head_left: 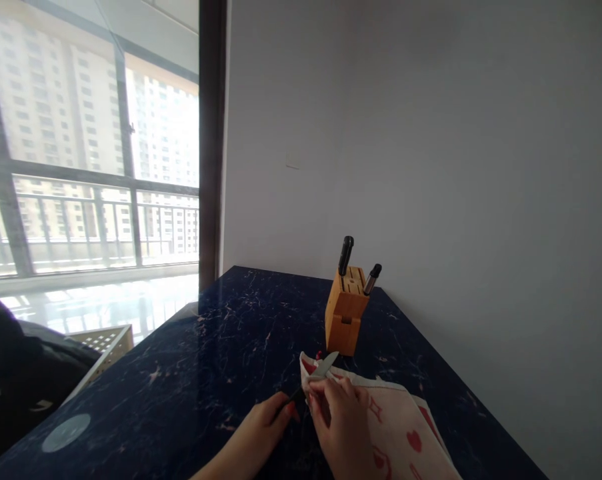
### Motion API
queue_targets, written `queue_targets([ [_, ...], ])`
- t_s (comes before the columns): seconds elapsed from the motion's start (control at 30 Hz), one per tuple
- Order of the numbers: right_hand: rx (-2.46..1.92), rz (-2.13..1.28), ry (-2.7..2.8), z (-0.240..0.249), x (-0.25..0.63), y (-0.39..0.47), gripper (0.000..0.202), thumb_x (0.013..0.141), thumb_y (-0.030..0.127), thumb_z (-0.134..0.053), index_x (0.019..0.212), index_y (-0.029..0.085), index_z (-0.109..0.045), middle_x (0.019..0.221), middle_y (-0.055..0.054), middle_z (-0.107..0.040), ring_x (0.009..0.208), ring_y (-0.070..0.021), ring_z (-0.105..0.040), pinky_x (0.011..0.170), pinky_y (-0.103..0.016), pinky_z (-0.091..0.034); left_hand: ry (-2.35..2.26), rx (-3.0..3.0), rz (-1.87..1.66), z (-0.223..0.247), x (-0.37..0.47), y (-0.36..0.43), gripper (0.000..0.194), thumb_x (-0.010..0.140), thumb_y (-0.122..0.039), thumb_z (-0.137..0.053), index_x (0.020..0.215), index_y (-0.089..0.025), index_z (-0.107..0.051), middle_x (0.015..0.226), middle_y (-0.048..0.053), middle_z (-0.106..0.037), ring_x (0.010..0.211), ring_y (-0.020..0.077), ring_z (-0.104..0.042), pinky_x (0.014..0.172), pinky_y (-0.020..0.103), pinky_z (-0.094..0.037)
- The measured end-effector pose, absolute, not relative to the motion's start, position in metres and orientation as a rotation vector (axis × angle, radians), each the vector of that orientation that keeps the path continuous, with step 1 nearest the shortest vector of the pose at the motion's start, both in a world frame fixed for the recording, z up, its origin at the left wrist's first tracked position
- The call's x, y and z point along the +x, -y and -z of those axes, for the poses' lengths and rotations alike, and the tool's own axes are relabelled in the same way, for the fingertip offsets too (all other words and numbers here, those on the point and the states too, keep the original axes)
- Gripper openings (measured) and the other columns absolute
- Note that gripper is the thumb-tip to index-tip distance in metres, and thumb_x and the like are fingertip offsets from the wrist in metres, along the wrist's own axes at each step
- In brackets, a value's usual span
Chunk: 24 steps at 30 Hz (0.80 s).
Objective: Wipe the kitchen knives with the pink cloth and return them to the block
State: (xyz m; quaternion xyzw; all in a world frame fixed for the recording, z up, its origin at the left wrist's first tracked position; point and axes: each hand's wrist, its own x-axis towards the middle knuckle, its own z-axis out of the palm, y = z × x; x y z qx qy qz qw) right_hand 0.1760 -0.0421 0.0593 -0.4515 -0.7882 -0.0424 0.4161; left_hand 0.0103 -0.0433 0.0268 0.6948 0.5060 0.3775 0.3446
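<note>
My left hand [267,421] is closed around the black handle of a small knife [325,365], whose blade points away and to the right. Against the blade, my right hand [341,420] pinches a corner of a white cloth [401,427] printed with red hearts and shapes. The rest of the cloth trails over the table to the right and toward me. Just beyond the blade stands a wooden knife block [345,313]. A black-handled knife [347,255] sits in its top, and a second handle with a dark end [373,279] leans out at its right.
The dark blue marbled table [221,347] runs back to a grey wall [471,187]. A round translucent disc [65,432] lies near its left edge. Beyond that edge are a dark bag-like thing [21,373] and a pale perforated box [105,347], with large windows [71,133] behind.
</note>
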Motion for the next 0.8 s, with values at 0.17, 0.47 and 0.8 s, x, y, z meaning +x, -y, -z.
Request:
queue_targets([
  [0.17,-1.112,0.197,1.982,-0.053,0.181,0.035,0.017,0.076,0.013,-0.048,0.083,0.027,-0.055,0.078,0.004,-0.063,0.074,-0.0195,-0.053,0.066,-0.033,-0.028,-1.325,1.859,-0.905,-0.027,0.008,0.043,0.031,0.086,-0.034,-0.037,0.079,-0.016,-0.060,0.070,-0.001,-0.061,0.065,0.0123,-0.053,0.060,0.019,-0.039],
  [0.47,-1.134,0.290,1.922,-0.044,0.184,0.028,0.013,0.081,0.019,-0.041,0.082,0.025,-0.052,0.076,0.000,-0.062,0.073,-0.0202,-0.053,0.065,-0.033,-0.028,-1.302,1.938,-0.875,-0.025,0.006,0.039,0.030,0.087,-0.031,-0.036,0.081,-0.017,-0.062,0.074,-0.001,-0.065,0.068,0.0124,-0.058,0.063,0.018,-0.041],
  [0.8,-1.126,0.314,1.911,-0.040,0.178,0.030,0.013,0.084,0.023,-0.038,0.082,0.024,-0.050,0.076,-0.001,-0.062,0.071,-0.0205,-0.054,0.065,-0.034,-0.029,-1.317,1.947,-0.892,-0.026,0.007,0.043,0.028,0.087,-0.029,-0.036,0.082,-0.018,-0.061,0.075,0.000,-0.066,0.070,0.0127,-0.060,0.064,0.018,-0.041],
])
